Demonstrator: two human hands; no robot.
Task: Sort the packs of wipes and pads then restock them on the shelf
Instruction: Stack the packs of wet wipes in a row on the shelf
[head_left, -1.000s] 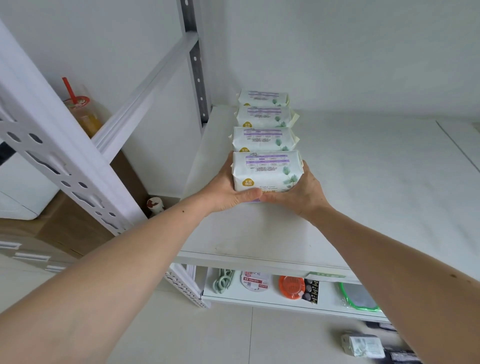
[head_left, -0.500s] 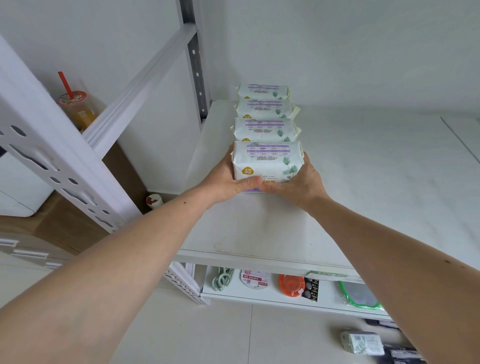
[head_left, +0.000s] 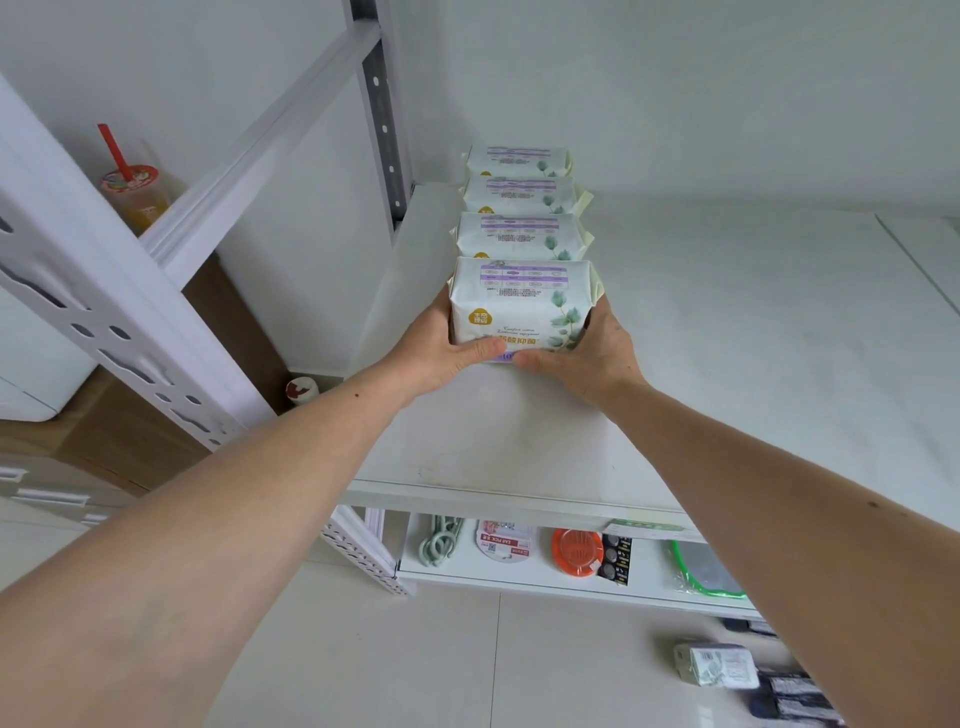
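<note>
A white pack of pads (head_left: 521, 301) with purple print and green leaves stands on the white shelf (head_left: 727, 338), at the front of a row. My left hand (head_left: 441, 345) grips its left side and my right hand (head_left: 587, 348) grips its right side, thumbs across the lower front. Three more matching packs (head_left: 519, 234) stand in a line behind it, toward the back wall. Another white pack (head_left: 714, 665) lies on the floor at the lower right, next to dark packs (head_left: 795, 699).
The shelf's white upright (head_left: 104, 312) and grey slotted post (head_left: 382, 114) stand to the left. A lower shelf (head_left: 545, 579) holds green hooks, an orange disc, batteries and a green-rimmed bag. A drink cup (head_left: 135, 192) with a red straw sits at the far left.
Both hands have pushed the front pack slightly farther back on the shelf, closing the gap to the pack behind it. The grip is the same.
</note>
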